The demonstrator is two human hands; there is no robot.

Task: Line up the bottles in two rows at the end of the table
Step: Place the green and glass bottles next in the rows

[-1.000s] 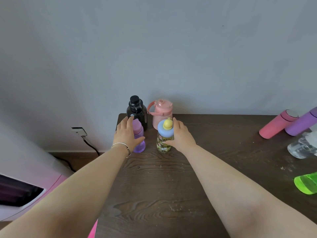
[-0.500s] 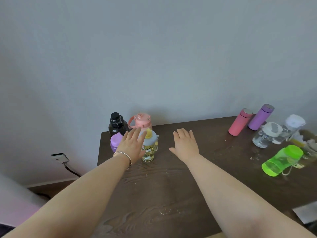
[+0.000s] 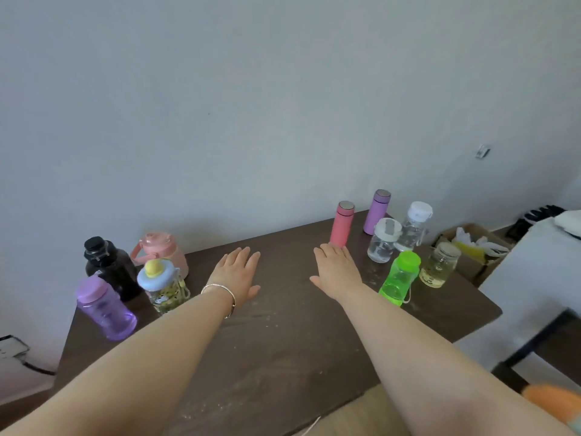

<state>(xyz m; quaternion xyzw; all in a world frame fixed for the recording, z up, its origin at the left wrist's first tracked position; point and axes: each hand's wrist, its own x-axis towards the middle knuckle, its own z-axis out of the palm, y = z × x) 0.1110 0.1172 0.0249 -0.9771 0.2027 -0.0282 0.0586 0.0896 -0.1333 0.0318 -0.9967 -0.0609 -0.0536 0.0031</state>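
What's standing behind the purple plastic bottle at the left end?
Behind the purple plastic bottle stands the black jug, upright near the wall. Its lower front is covered by the purple one.

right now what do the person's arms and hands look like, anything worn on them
Both arms are bare, with no sleeves in view. The left hand has a thin silver bracelet around the wrist. The right hand wears nothing: no ring, watch or glove shows.

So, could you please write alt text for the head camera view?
Both hands, left and right, hover open and empty over a dark wooden table. Four bottles stand grouped at its left end, among them a purple bottle; six more stand at the right, among them a green bottle.
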